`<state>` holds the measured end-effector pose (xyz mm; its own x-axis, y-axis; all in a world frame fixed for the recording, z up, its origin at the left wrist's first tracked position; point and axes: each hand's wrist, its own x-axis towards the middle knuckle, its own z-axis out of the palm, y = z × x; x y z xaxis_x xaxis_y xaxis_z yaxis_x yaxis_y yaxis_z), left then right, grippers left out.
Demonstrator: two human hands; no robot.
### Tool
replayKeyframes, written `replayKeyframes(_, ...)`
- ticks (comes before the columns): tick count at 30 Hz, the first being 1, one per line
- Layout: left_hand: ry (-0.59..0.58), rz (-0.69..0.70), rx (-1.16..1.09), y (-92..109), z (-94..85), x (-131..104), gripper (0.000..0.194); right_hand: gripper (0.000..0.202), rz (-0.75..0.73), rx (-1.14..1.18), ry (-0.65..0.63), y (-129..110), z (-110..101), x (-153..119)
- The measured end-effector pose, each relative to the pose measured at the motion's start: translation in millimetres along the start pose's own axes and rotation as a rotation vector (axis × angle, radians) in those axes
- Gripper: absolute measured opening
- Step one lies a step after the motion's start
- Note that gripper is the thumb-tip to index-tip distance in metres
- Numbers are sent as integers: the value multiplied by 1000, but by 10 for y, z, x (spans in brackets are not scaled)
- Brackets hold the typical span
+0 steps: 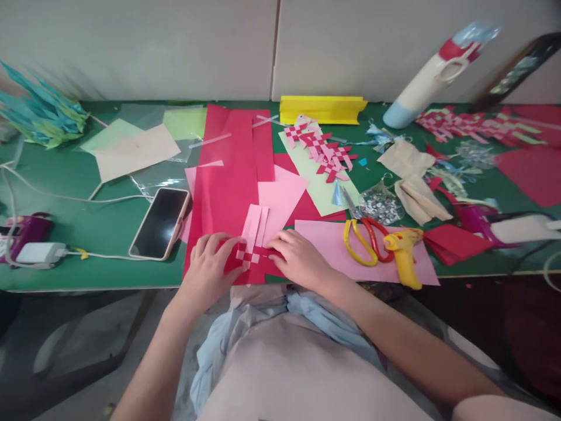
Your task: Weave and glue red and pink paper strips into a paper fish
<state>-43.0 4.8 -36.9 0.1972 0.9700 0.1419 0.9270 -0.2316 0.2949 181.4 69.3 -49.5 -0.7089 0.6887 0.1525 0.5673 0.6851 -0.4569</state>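
Observation:
A small woven piece of pink and red paper strips (250, 255) lies near the front edge of the table, with a checkered patch and pink strip ends pointing away from me. My left hand (210, 264) grips its left side between thumb and forefinger. On the other side, my right hand (298, 257) pinches the red strips at the right of the weave. Beneath them is a large red paper sheet (225, 175). Pink paper (283, 196) lies just beyond my right hand.
Left are a phone (160, 224) and a white cable. To the right lie scissors (360, 237), a yellow glue gun (403, 257) and a bag of small beads (382, 203). Finished woven paper fish (322, 149) rest behind, near a folded yellow paper (323, 110) and a bottle (432, 82).

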Motion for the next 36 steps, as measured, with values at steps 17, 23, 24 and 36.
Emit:
replayKeyframes(17,-318,7,96,-41,-150,302,45,14,187,13,-91,-193,-53,26)
replayKeyframes(23,-314,-3,105,-18,-149,291,44,12,175,-6,-81,-198,-47,10)
replayKeyframes(24,-300,3,106,-14,-148,280,43,12,167,-13,-78,-197,-46,7)
replayKeyframes(36,-138,88,89,-63,-90,251,22,13,120,-134,-64,-261,-35,-8)
